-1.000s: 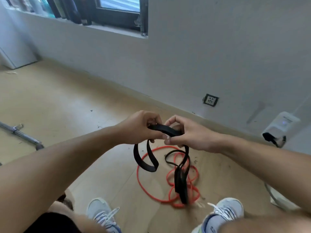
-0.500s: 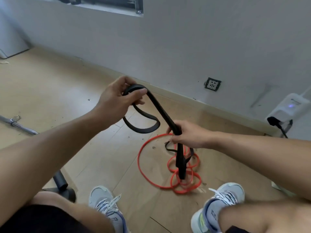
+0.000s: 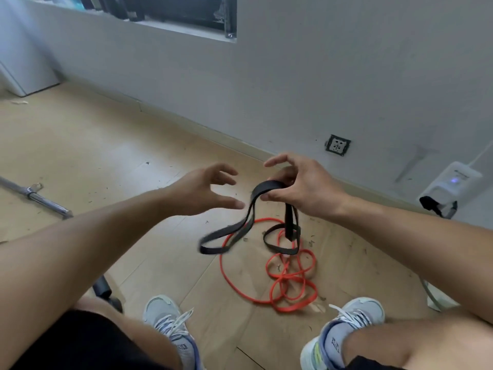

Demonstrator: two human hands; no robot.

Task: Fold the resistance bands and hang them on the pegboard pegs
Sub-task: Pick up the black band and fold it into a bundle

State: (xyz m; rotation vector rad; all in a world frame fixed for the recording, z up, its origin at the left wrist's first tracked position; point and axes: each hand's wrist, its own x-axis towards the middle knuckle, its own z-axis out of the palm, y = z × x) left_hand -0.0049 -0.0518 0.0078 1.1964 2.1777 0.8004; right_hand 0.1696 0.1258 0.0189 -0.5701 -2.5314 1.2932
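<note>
Black band (image 3: 266,188) in right hand (image 3: 301,186)

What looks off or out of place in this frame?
The orange band lies in a tangled heap of loops on the floor between the shoes, not folded. Small dark debris is scattered over the floor around it. The black band hangs loose from the right hand; the left hand holds nothing.

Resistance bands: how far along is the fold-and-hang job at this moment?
Done: nothing visibly; no pegboard is in view and no band hangs anywhere. In hand: the right hand pinches the black band at a bend, its loops dangling unfolded, while the left hand is open beside it, touching nothing. Left: finishing this fold, folding the orange band, which lies tangled on the floor, and hanging both.
</note>
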